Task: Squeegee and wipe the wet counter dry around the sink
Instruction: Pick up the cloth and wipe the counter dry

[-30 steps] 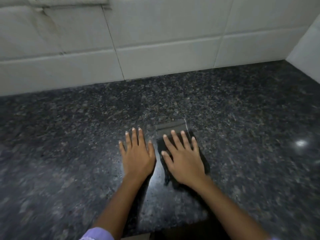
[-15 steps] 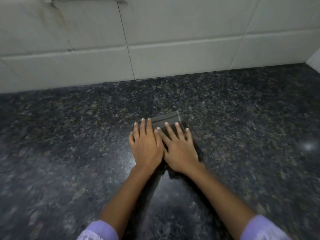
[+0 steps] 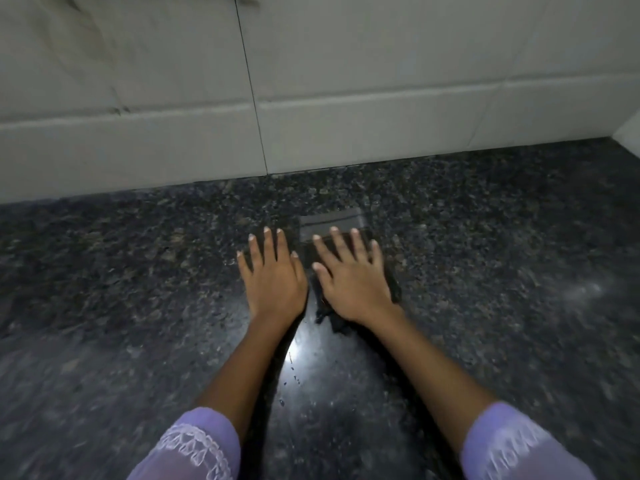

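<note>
Dark granite tabletop (image 3: 485, 254), tiled wall (image 3: 346, 81) behind. Right hand (image 3: 353, 282) flat on dark cloth (image 3: 329, 220), fingers (image 3: 337, 242) spread, pressing, not gripping; cloth's long axis toward wall. Left hand (image 3: 273, 278) flat just beside, on bare stone.

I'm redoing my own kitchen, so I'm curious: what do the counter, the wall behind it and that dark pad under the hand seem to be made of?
Counter: probably polished granite, dark and speckled, with a glossy glare.
Wall: likely glazed ceramic tiles, pale, with thin joint lines.
Pad under the right hand: looks like soft dark cloth with a ragged near edge; blur leaves this uncertain.
</note>
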